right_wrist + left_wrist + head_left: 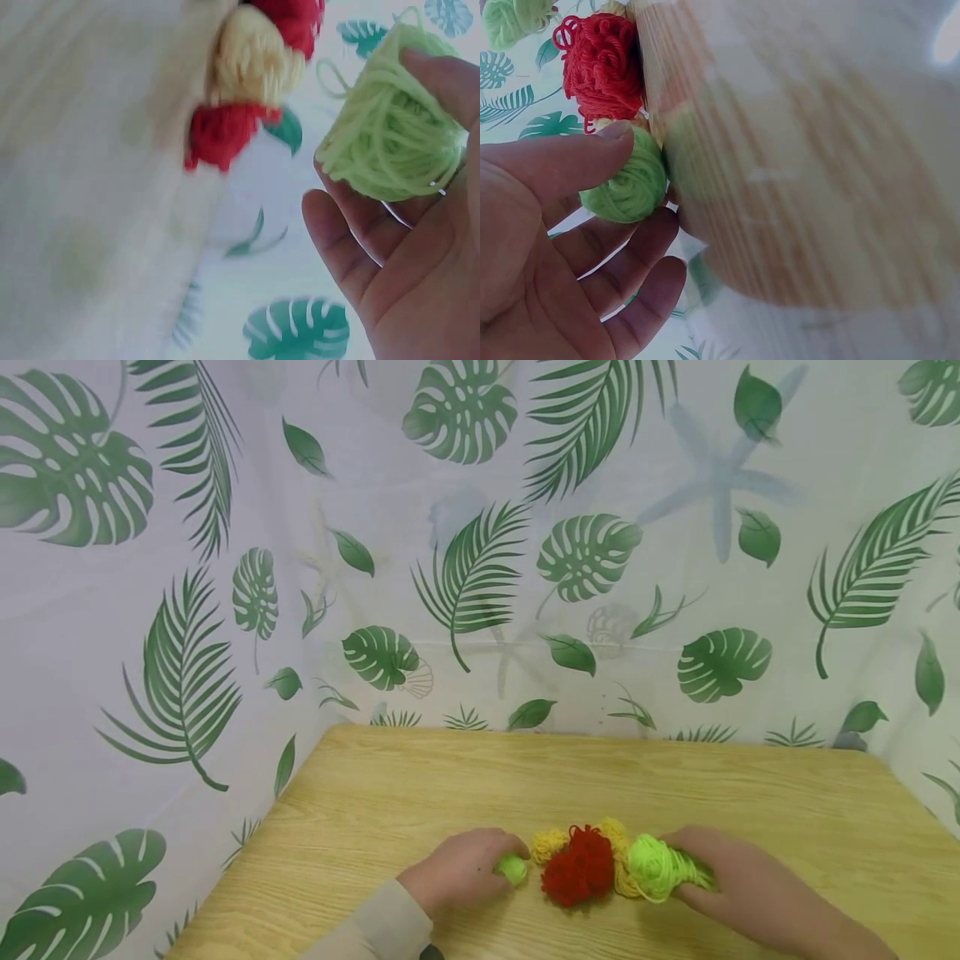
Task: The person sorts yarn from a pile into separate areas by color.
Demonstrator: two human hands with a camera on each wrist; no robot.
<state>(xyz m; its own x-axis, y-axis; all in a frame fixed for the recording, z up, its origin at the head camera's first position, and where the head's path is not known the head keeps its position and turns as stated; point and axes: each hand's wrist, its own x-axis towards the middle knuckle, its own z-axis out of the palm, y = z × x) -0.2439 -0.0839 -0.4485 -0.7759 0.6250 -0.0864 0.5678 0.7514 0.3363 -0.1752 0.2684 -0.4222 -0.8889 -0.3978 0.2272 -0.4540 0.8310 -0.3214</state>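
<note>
My left hand (474,864) grips a small lime-green yarn ball (634,184) low at the table surface, thumb on one side and fingers curled on the other. A larger lime-green yarn ball (657,867), with a loose loop of strand, is held in my right hand (738,881), as the right wrist view also shows. Between the hands lies a cluster of red yarn (577,868), bunched in tight loops. Yellow yarn balls (550,844) sit against it on the left and behind, and more yellow yarn (624,875) shows at its right, partly hidden by the larger green ball.
The yarn lies on a light wood-grain table (420,777) near its front part. A white cloth backdrop (495,693) printed with green leaves rises behind the table and along its left side.
</note>
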